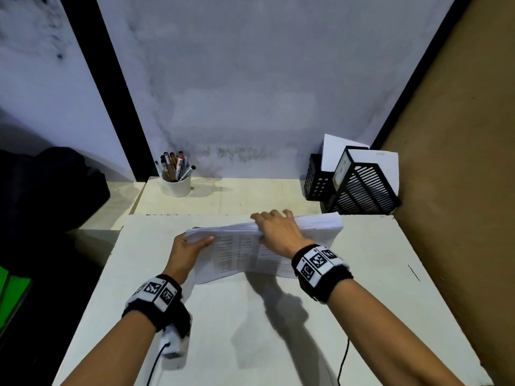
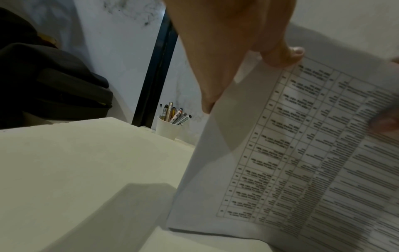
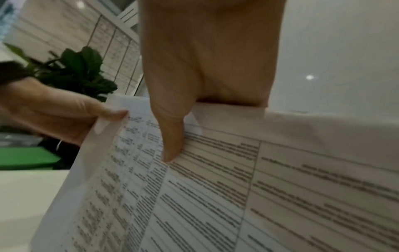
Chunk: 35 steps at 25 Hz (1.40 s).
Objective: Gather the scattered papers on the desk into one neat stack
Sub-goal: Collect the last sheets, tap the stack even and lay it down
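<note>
Both my hands hold the stack of printed papers [image 1: 245, 252] tilted up, bottom edge on the white desk [image 1: 278, 330] near its middle; my L hand [image 1: 186, 252] pinches the left corner, thumb on the top sheet w/ fingers behind; my R hand [image 1: 278, 232] grips the top edge, fingers curled over, thumb pressing the printed table; pen cup [image 1: 176, 185] & black file holder [image 1: 359, 188] at the back.
</note>
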Available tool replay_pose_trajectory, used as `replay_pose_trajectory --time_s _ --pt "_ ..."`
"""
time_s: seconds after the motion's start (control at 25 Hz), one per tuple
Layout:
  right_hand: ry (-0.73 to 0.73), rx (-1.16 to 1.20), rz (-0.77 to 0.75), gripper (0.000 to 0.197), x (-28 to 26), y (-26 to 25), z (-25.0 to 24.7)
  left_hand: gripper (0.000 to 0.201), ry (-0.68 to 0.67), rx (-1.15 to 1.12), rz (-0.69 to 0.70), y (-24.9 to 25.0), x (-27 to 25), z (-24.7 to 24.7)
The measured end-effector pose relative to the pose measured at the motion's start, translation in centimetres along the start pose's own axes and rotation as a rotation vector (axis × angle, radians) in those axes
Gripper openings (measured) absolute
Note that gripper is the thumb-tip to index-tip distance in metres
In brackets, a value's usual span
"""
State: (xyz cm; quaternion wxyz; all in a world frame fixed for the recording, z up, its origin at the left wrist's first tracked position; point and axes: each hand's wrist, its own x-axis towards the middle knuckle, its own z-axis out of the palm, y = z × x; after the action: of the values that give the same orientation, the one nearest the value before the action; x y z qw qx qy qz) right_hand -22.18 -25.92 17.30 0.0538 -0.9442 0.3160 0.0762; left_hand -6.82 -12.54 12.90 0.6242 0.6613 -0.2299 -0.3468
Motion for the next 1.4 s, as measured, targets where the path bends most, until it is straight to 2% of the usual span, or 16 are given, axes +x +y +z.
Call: replay_pose_trajectory --time_s 0.12,0.2,0.28,0.36,0.4,0.44,0.52,0.6,0.72,0.84,1.0,1.08,1.12,1.24,1.32,1.4 --pt "-0.028 0.001 0.006 0.014 0.0 1.2 -1.0 0.01 -0.043 0.033 -0.017 0.4 0.2 -0.1" --pt "-0.029 -0.001 0.022 0.007 -0.2 1.8 -1.2 0.011 -0.069 0.138 -0.003 1.2 0.4 -0.8" --pt "-0.006 -0.014 0.023 0.012 -0.4 1.9 -1.0 0.012 -0.101 0.473 0.088 2.8 1.0 -1.4" --pt "0.013 -0.026 0.02 0.013 -0.3 1.8 -0.6 0.013 -0.135 1.04 0.24 4.9 1.4 -0.6" --pt "0.017 -0.03 0.02 0.013 -0.3 1.6 -0.6 0.019 -0.176 1.286 0.324 5.8 1.7 0.4" --pt "0.018 -0.036 0.02 0.013 -0.2 1.4 -0.5 0.026 -0.261 1.449 0.378 6.1 2.0 2.0" --pt "0.01 -0.041 0.016 0.016 -0.1 0.9 -0.5 0.035 -0.465 1.541 0.345 6.0 2.4 5.5" --pt "-0.01 -0.017 0.018 0.018 -0.6 1.1 -0.8 0.032 -0.589 1.553 0.311 5.0 2.5 7.8" --pt "-0.062 0.038 0.134 0.019 -2.3 4.9 -1.6 0.024 -0.595 1.553 0.363 4.3 2.5 7.6" --pt "-0.06 0.091 0.263 0.011 -4.8 8.6 -3.1 0.021 -0.604 1.536 0.36 4.6 2.7 6.5" --pt "0.107 -0.006 0.138 0.016 -5.4 6.3 -6.3 0.021 -0.635 1.336 0.344 7.0 2.4 7.1" --pt "0.209 -0.007 0.047 0.014 -4.9 4.6 -8.8 0.019 -0.583 1.192 0.377 8.0 1.8 7.7" --pt "0.259 0.065 0.03 0.014 -4.6 4.5 -9.7 0.018 -0.533 1.111 0.401 8.3 1.6 7.6" --pt "0.371 0.486 0.064 0.03 -4.0 6.1 -10.5 0.012 -0.384 0.81 0.403 8.7 1.0 5.8" --pt "0.332 0.583 0.117 0.036 -4.1 7.4 -9.5 0.003 -0.289 0.562 0.352 8.4 0.6 4.1" --pt "0.285 0.59 0.192 0.031 -4.3 9.0 -8.6 0.003 -0.222 0.391 0.278 7.6 0.1 2.7"
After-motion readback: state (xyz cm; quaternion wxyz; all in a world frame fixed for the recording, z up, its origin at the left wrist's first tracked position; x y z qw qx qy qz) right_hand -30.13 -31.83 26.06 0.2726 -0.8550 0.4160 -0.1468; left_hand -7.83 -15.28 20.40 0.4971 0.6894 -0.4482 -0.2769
